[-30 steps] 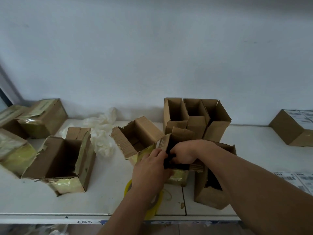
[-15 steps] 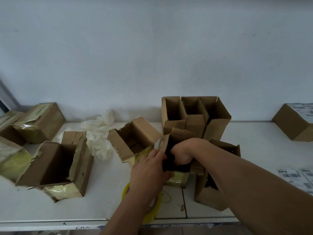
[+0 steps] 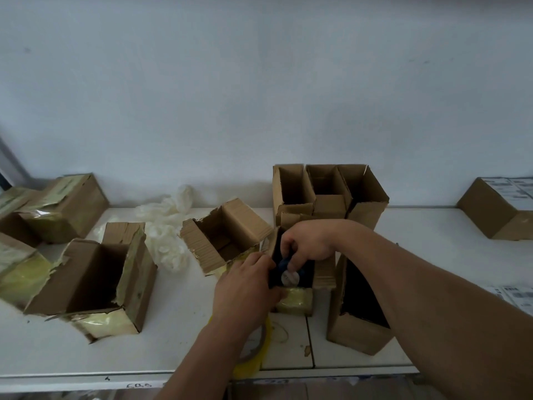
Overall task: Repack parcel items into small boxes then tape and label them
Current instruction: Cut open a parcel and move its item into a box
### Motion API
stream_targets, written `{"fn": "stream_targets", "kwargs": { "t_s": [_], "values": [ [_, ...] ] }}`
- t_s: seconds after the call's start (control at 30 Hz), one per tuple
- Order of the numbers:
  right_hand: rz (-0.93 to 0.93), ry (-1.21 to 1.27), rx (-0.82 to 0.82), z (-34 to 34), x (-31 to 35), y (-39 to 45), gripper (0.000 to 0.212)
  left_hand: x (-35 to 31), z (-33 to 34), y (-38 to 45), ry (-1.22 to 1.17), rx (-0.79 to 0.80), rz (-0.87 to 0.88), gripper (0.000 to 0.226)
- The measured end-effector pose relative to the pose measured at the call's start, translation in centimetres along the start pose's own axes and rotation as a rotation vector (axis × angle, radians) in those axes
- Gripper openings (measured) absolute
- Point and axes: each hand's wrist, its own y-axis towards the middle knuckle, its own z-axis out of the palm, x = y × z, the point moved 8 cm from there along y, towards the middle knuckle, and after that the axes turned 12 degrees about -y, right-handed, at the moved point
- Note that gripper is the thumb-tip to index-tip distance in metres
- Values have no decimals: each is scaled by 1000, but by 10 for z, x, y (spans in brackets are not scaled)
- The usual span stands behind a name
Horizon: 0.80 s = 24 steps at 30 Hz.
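At the middle of the white table [image 3: 432, 249] stands a small open box [image 3: 297, 301], its near face glossy with yellowish tape, and both hands meet over its mouth. The right hand [image 3: 310, 245] reaches in from above with fingers curled, pinching a dark blue item [image 3: 284, 265] with a pale round patch; what the item is cannot be made out, since most of it sits in the box's dark inside. The left hand [image 3: 245, 293] grips the box's near left edge, its fingertips hidden behind the rim. Under the left wrist lies a yellow tape roll [image 3: 256, 362], largely covered by the forearm. Just right of the small box a taller box [image 3: 354, 327] stands open, its top hidden by the right forearm. Behind are a cluster of open boxes [image 3: 328, 192], a tilted torn box [image 3: 227, 235], crumpled white plastic [image 3: 167, 223] and a large taped box [image 3: 95, 284]. Label sheets [image 3: 516, 298] are cut off at the right edge.
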Motion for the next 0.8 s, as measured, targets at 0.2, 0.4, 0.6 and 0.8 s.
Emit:
{"fn": "stream_targets", "kwargs": {
  "t_s": [0.2,0.4,0.6,0.8],
  "values": [
    [29,158,-157,-9,-9,-30,35,-5,-4,-4,-17,-3,-34,48],
    [57,446,-336,-11,-28,-56,29,-8,-1,-9,-23,20,-32,47],
    [72,644,-365,0,-41,-60,27,-17,5,-11,-100,94,34,33],
    [60,811,-495,-7,-48,-66,22,-22,4,-12,-59,136,103,12]
  ]
}}
